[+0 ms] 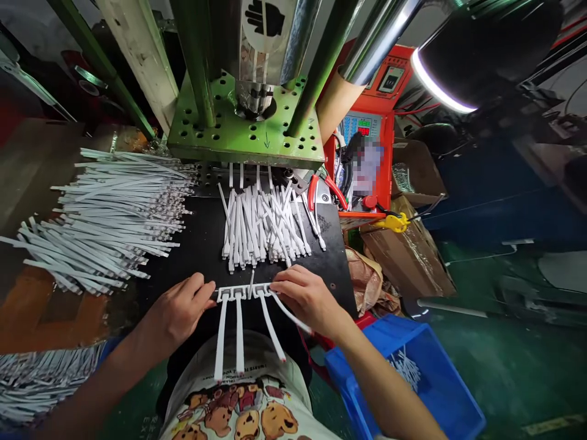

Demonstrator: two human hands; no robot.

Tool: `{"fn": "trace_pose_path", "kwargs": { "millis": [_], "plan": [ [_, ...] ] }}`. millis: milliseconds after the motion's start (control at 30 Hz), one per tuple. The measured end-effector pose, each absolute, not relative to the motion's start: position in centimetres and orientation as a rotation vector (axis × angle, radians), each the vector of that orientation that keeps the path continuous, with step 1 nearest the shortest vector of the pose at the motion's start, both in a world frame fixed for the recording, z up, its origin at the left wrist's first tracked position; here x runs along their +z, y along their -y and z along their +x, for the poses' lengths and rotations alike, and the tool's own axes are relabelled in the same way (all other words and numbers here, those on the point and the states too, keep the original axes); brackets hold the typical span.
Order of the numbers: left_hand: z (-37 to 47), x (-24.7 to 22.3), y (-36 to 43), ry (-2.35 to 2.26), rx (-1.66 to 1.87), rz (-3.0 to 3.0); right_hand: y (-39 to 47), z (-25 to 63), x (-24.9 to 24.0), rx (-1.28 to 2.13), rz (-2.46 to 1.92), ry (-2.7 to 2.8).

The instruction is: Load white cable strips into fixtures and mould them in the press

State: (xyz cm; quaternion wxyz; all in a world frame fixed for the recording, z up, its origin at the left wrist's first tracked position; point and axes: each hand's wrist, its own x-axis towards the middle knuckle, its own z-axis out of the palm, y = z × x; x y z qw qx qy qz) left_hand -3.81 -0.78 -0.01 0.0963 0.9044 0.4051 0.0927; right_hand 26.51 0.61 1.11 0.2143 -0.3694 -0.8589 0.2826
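A white moulded strip (244,292) is held level close to my body, with several short white cables (239,336) hanging from it towards my shirt. My left hand (178,308) is closed, thumb and fingers pinching the strip's left end. At the other end, my right hand (308,299) has its fingers closed around the strip, beside the rightmost cable. The fingertips hide both ends. Just beyond lies a pile of white cables with small connectors (263,226) on the black work surface (202,214).
A green press (247,140) stands ahead, with cable ends under its plate. More white cables (123,208) are heaped at the left. Red-handled pliers (313,192) lie before an orange control box (389,140). A blue bin (376,327) and a lit lamp (440,85) are on the right.
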Motion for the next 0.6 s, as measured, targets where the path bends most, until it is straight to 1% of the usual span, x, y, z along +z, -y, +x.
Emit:
{"fn": "trace_pose_path", "kwargs": {
  "millis": [67,133,267,367,433,533,600],
  "plan": [
    [-3.6,0.1,0.4,-1.164,0.185,2.601,-2.4,26.8,1.9,0.873,-0.933,2.543],
    [-3.7,0.3,0.3,-1.132,0.141,2.562,-4.2,26.2,2.6,0.875,-0.892,2.691],
    [-3.8,0.3,0.4,-1.142,0.093,2.509,-8.1,21.1,3.2,0.648,-1.015,2.718],
    [-3.8,0.1,0.6,-1.137,0.043,2.519,-10.6,18.2,3.2,0.53,-1.062,2.436],
    [-3.8,0.0,0.6,-1.163,0.075,2.543,-11.0,19.2,3.2,0.483,-1.064,2.162],
    [-4.0,-0.3,0.6,-1.176,0.258,2.613,-8.8,25.1,2.6,0.405,-1.232,1.773],
    [-4.1,-0.8,0.6,-1.163,0.385,2.673,-5.9,30.6,1.6,0.339,-1.534,1.492]
  ]
}}
